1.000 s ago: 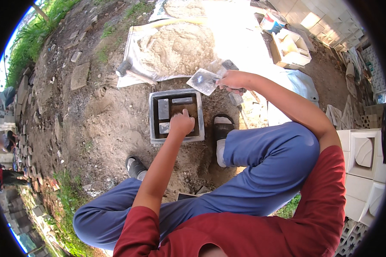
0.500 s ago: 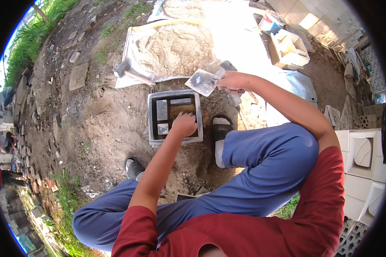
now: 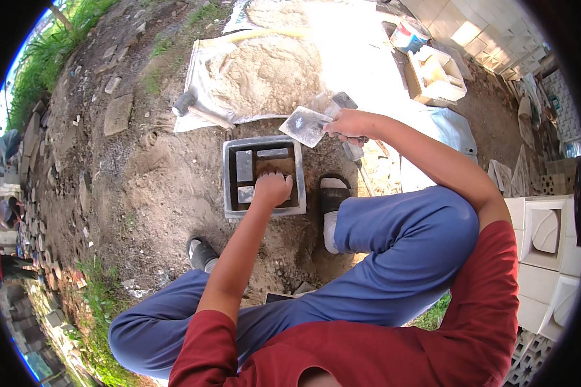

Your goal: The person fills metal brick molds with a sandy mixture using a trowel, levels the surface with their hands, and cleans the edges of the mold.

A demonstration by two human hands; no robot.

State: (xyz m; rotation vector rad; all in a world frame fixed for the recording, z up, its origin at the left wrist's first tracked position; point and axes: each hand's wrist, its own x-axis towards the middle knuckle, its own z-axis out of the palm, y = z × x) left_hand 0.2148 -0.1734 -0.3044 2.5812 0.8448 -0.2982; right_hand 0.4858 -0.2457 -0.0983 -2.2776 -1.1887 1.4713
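A square grey mould box with raised walls sits on the dirt before me. Dark rectangular blocks stand inside it: an upright one at left, a flat one along the far wall, a smaller one at near left. Brown sandy material shows between them. My left hand is down inside the box's right half, fingers curled under; whatever they may hold is hidden. My right hand grips a trowel by its handle, its flat square blade held above the box's far right corner.
Beyond the box, a pale sand heap lies on a white sheet, with a mallet at its near left corner. A white bin and a bucket stand at far right. My sandalled foot is close to the box.
My left hand has shifted slightly left within the box, and its fingers have curled further under. The right hand and trowel stay nearly in place.
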